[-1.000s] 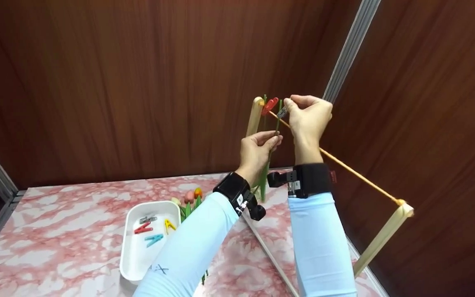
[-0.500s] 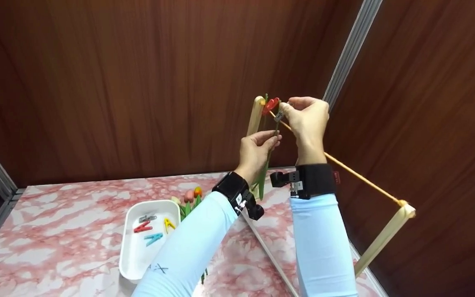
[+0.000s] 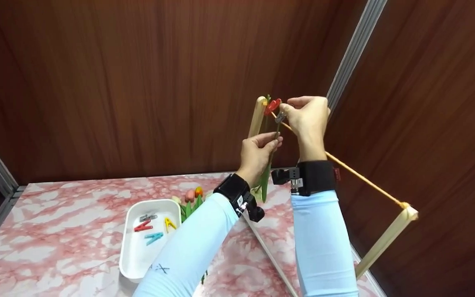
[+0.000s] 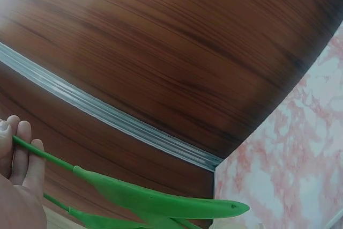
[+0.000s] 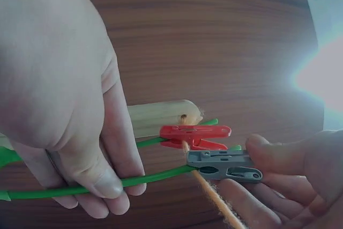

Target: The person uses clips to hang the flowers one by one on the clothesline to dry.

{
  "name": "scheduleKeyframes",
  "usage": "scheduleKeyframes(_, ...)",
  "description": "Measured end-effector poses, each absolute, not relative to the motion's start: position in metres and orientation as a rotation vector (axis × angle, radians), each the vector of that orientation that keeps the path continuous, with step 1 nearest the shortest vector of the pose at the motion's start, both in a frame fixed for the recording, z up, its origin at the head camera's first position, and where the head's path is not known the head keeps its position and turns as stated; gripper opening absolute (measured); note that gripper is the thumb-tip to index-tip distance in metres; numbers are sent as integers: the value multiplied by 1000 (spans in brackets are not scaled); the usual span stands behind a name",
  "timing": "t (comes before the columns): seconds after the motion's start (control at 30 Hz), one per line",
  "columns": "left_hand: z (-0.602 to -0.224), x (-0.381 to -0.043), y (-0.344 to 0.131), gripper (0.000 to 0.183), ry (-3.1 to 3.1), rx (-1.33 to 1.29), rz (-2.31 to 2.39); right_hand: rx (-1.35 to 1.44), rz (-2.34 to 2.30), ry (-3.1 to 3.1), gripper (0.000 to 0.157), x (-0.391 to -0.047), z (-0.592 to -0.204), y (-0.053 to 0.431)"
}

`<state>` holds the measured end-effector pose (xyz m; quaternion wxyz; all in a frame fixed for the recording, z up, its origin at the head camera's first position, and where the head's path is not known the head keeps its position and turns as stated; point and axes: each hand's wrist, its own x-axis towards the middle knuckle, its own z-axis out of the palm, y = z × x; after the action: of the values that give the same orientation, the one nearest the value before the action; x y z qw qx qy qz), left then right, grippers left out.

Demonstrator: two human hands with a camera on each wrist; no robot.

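1. Below your work lies the counter, with pink and white marbling. On it stands the white tray, where several small clips lie.
2. The orange cord runs between the near post and the far post.
3. Your right hand is clamped on the grey clip; your left hand pinches the green stem.
4. This stem is at the cord, close to the far post, with its leaf below your left hand. It should be light, thin and a little springy, perhaps slippery. Better take it just below the clip, not by the leaf, which may bend.
5. The grey clip meets the stem and the cord; I cannot tell whether it bites both. Its spring is probably stiff, so squeeze the handle ends.
6. Just beside, the red clip holds a second stem.
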<state>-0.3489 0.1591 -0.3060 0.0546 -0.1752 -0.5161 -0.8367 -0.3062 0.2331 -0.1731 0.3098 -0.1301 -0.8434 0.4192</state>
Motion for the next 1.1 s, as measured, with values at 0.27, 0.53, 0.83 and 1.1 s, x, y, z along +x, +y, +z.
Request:
scheduleKeyframes(0.27, -307, -348, 160, 24, -1570, -572, -2492, -342, 1036, -2168, 11, -309, -175, 234)
scheduleKeyframes(0.53, -307, -348, 161, 24, -1576, -553, -2499, -333, 998, -2202, 16, -309, -178, 234)
scheduleKeyframes(0.83, -309, -346, 153, 24, -1714, -539, -2294, -349, 1067, -2260, 28, -306, -173, 232)
scheduleKeyframes(1.1, -321, -344, 136, 22, -1784, -519, -2090, -353, 1106, -2281, 30, -309, -172, 230)
